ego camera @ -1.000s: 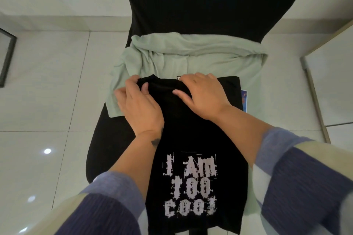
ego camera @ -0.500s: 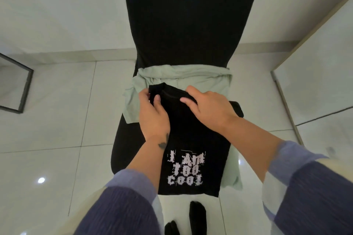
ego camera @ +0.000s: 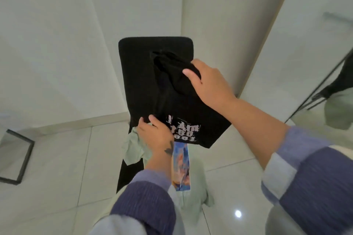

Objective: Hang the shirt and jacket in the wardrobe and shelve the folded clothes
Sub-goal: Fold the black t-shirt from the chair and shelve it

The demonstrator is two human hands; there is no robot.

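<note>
Your right hand (ego camera: 208, 82) grasps the black shirt (ego camera: 183, 105) by its bunched top at 1 o'clock; your left hand (ego camera: 155, 133) pinches its lower edge together with the green garment (ego camera: 134, 149) (hanging toward 6). Its long axis runs between your hands.

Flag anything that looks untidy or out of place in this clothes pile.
The black printed T-shirt is bunched in the right hand, no longer a flat fold. The pale green garment sags loose under the left hand, and a colourful printed panel dangles below.
</note>
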